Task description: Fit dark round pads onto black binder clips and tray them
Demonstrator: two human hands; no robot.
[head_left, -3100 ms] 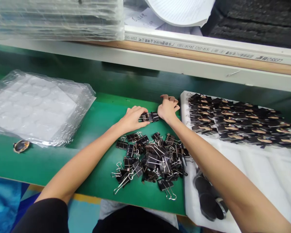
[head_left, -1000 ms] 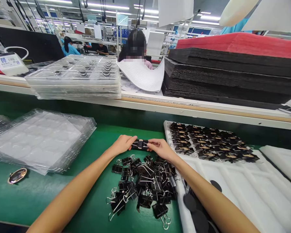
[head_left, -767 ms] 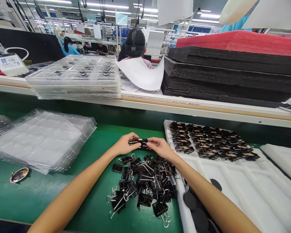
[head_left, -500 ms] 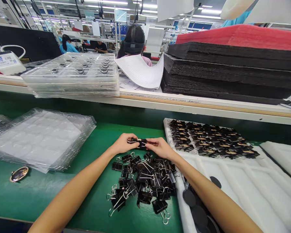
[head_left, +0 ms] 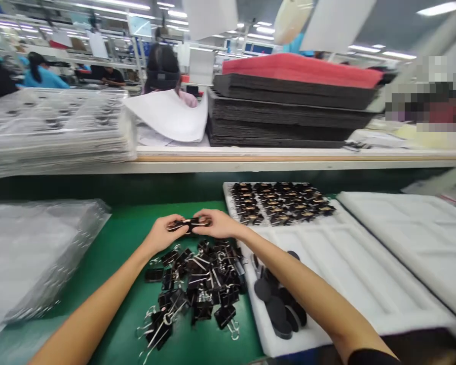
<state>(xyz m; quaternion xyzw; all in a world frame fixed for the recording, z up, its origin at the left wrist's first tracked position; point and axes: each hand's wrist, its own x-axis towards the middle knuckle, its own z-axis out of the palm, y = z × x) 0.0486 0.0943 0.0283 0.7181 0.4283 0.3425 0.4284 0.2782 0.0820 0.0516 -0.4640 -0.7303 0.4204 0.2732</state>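
Note:
Between my two hands is a small dark assembly (head_left: 190,224) with black clips and a shiny, gold-toned part. My left hand (head_left: 163,234) pinches its left end, and my right hand (head_left: 218,224) grips its right end. Just below them, a loose pile of black binder clips (head_left: 201,279) with silver handles lies on the green table (head_left: 125,299). To the right, a white foam tray (head_left: 327,253) carries rows of similar clipped pieces (head_left: 281,203) at its back. Black round discs (head_left: 277,309) sit in the tray's near left part, beside my right forearm.
Clear plastic trays (head_left: 34,253) are stacked at the left. Another white foam tray (head_left: 410,243) lies at the right. The shelf (head_left: 251,165) above holds more plastic trays (head_left: 53,132), curled paper (head_left: 171,114) and black sheets (head_left: 281,111) topped with red. People sit beyond it.
The view has turned right, so table items appear farther left and more of the right tray shows. Both hands still hold the assembly, whose right end now shows a shiny round part.

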